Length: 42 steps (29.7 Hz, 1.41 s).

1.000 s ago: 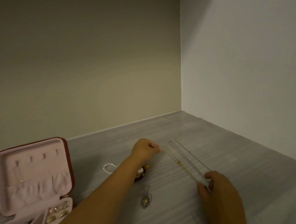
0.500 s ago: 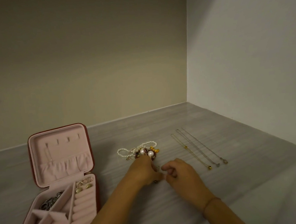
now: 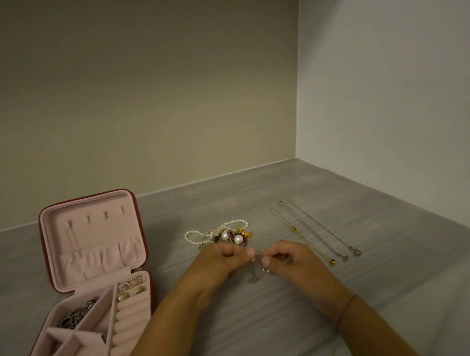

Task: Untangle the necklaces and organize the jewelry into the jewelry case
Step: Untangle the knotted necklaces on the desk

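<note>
My left hand (image 3: pixel 222 260) and my right hand (image 3: pixel 287 258) meet at the table's middle, both pinching a thin silver chain with a pendant (image 3: pixel 253 275) that dangles between them onto the surface. Just behind the hands lies a tangled pile of pearl strands, dark beads and a gold piece (image 3: pixel 226 234). To the right, three thin necklaces (image 3: pixel 310 229) lie straightened side by side, one gold and two silver. An open pink jewelry case (image 3: pixel 96 256) stands at the left, with earrings and a dark chain in its tray.
The grey wood-grain tabletop (image 3: pixel 382 251) ends at a beige back wall and a white side wall on the right. A white cloth or sheet (image 3: pixel 439 303) covers the near right corner.
Both hands left the straight necklaces on the right and came together at the centre, where they picked up the silver pendant chain. The camera view also shifted left and down.
</note>
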Tool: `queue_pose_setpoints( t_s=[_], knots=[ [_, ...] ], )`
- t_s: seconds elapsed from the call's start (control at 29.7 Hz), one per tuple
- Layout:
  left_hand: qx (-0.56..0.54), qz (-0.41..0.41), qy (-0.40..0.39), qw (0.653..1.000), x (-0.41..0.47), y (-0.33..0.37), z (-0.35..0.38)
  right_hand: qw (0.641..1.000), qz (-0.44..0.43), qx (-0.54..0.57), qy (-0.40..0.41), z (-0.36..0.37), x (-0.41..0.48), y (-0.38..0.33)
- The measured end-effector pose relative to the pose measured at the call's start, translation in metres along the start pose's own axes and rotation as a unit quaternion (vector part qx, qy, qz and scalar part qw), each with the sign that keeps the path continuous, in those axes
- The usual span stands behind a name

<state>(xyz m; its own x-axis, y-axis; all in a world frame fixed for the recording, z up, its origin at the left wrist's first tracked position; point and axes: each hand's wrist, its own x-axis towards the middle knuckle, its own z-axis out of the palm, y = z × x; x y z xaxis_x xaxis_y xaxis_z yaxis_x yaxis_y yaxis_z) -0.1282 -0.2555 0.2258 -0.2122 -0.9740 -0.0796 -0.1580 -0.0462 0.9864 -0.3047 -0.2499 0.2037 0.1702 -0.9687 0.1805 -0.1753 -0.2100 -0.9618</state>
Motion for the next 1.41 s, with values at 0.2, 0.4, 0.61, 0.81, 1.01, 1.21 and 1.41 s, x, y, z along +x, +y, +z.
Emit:
queue_pose_setpoints(
  t_s=[0.2, 0.4, 0.61, 0.81, 1.01, 1.21, 1.41],
  knots=[
    [-0.182, -0.059, -0.045, 0.981, 0.002, 0.004, 0.003, 0.963, 0.074, 0.258, -0.005, -0.009, -0.002, -0.009],
    [-0.291, -0.075, -0.088, 0.95, 0.001, 0.009, 0.005, 0.86, 0.09, 0.498, -0.063, -0.017, -0.002, -0.007],
    [-0.367, -0.071, -0.062, 0.926, 0.003, 0.011, 0.001, 0.805, 0.074, 0.589, -0.007, -0.029, -0.002, -0.007],
    [-0.427, -0.063, -0.028, 0.901, 0.008, 0.007, -0.006, 0.8, 0.052, 0.597, 0.025, -0.047, -0.004, -0.009],
    [-0.295, -0.043, 0.022, 0.954, 0.005, 0.007, -0.004, 0.831, 0.106, 0.547, 0.002, -0.05, -0.01, -0.003],
    [0.166, 0.051, 0.085, 0.981, -0.002, -0.001, 0.007, 0.956, 0.096, 0.278, 0.017, -0.045, -0.012, -0.014],
    [0.181, 0.178, 0.071, 0.965, 0.003, -0.001, 0.018, 0.997, 0.009, 0.054, -0.055, -0.036, -0.01, -0.043]
  ],
)
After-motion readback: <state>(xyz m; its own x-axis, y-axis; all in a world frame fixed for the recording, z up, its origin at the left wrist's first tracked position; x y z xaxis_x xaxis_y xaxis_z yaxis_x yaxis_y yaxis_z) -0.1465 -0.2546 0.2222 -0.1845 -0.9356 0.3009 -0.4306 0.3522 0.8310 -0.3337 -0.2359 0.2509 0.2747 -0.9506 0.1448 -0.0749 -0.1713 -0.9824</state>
